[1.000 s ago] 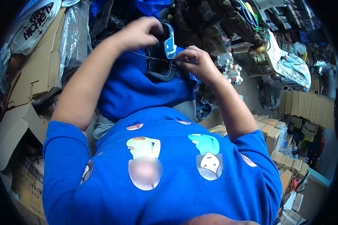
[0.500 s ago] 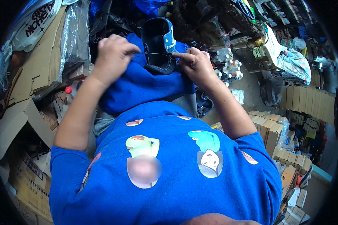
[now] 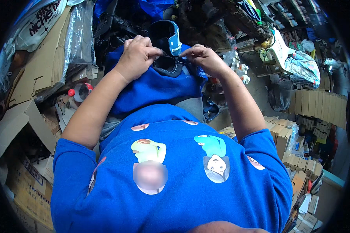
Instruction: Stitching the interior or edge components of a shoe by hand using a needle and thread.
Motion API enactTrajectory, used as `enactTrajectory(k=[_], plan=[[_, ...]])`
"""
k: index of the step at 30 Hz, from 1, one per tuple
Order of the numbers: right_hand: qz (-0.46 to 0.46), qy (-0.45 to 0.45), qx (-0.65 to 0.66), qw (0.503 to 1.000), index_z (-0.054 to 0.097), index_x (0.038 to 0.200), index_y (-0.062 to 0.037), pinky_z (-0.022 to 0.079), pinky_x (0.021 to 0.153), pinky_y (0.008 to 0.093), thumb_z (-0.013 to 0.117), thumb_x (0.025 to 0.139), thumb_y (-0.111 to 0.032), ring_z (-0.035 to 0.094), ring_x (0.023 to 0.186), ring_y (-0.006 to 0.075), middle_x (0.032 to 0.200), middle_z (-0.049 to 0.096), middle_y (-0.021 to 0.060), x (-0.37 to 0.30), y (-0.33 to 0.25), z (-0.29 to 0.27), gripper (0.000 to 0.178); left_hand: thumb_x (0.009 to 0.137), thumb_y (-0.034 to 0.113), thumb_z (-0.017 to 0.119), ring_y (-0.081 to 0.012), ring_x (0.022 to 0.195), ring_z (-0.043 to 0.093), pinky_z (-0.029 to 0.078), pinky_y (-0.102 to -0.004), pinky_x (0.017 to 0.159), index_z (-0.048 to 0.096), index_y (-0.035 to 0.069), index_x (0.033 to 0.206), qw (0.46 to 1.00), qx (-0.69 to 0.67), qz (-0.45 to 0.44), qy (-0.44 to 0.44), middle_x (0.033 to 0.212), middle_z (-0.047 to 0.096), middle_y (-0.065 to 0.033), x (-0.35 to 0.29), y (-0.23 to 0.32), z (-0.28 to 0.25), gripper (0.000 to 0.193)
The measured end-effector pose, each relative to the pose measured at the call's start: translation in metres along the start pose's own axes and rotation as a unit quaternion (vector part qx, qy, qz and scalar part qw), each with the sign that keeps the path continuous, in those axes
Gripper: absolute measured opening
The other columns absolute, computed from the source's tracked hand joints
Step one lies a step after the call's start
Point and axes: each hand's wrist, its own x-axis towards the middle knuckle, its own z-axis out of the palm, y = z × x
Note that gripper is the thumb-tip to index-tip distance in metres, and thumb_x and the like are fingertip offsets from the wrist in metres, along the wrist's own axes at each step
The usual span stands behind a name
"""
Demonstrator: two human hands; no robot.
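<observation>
On the blue cloth (image 3: pixel 140 95) over my lap rests a dark shoe (image 3: pixel 168 71), with pale stitching along its near edge. Its blue strap (image 3: pixel 174 39) carries a light-coloured fastening and rises at the far side. My left hand (image 3: pixel 138 58) is at the shoe's left edge, thumb and forefinger pinched on a thin thread. Across the opening, my right hand (image 3: pixel 203 59) pinches at the right edge beside the strap's lower end. The thread's short span between the hands is hard to make out, and whether a needle is there cannot be seen.
Flattened cardboard (image 3: pixel 46 66) and a red-capped bottle (image 3: pixel 81 92) are on my left. Several small white-capped bottles (image 3: pixel 241 70) stand to the right, past my right wrist. Stacked boxes (image 3: pixel 280 130) fill the lower right. Dark material (image 3: pixel 116 27) lies beyond the shoe.
My left hand has moved right, closer to my right hand, and the thread span between them has shortened. My right hand has shifted slightly right, its fingers still at the shoe's edge.
</observation>
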Motion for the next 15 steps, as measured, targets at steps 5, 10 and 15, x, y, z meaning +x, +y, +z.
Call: enactTrajectory(k=[5, 10, 15], plan=[[0.005, -0.011, -0.025, 1.0, 0.071, 0.103, -0.0106, 0.044, 0.089, 0.0279, 0.055, 0.082, 0.003, 0.057, 0.097, 0.0158, 0.098, 0.057, 0.0046, 0.0048, -0.0032, -0.0022, 0.029, 0.072, 0.009, 0.069, -0.02, 0.089, 0.051, 0.035, -0.0369, 0.081, 0.071, 0.017, 0.087, 1.0, 0.004, -0.005, -0.011, 0.08, 0.051, -0.0006, 0.0018, -0.0033, 0.0043, 0.018], [0.0, -0.022, -0.017, 1.0, 0.071, 0.103, -0.0108, 0.044, 0.092, 0.0289, 0.057, 0.084, 0.001, 0.057, 0.099, 0.0164, 0.1, 0.058, 0.0048, 0.0076, 0.0023, -0.0039, 0.027, 0.072, 0.008, 0.069, -0.0199, 0.088, 0.051, 0.034, -0.0365, 0.081, 0.072, 0.018, 0.088, 1.0, -0.003, -0.007, -0.018, 0.08, 0.051, -0.0006, 0.0026, -0.0048, 0.0046, 0.019], [-0.002, -0.026, -0.004, 1.0, 0.071, 0.103, -0.0102, 0.044, 0.092, 0.0286, 0.058, 0.085, 0.0, 0.058, 0.098, 0.0161, 0.1, 0.058, 0.0046, 0.0089, 0.006, -0.0045, 0.025, 0.072, 0.007, 0.068, -0.0197, 0.086, 0.051, 0.034, -0.0355, 0.08, 0.073, 0.02, 0.089, 1.0, -0.004, -0.008, -0.016, 0.078, 0.05, -0.0006, 0.0035, -0.0052, 0.0052, 0.022]])
